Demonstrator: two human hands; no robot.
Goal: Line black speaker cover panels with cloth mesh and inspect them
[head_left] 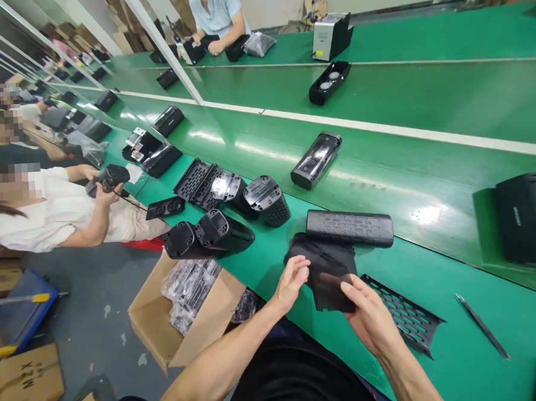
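Black fabric sheet (327, 284) pinched in right hand (369, 314), left hand (291, 282) open against its edge, folds hard to make out

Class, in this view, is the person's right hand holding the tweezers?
No: the right hand pinches a black fabric sheet, while the tweezers lie apart on the green bench.

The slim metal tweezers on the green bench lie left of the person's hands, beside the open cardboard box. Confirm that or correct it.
Wrong side: the head view shows the slim metal tweezers on the green bench lying right of the person's left hand and right hand, beside the perforated black grille, not the open cardboard box.
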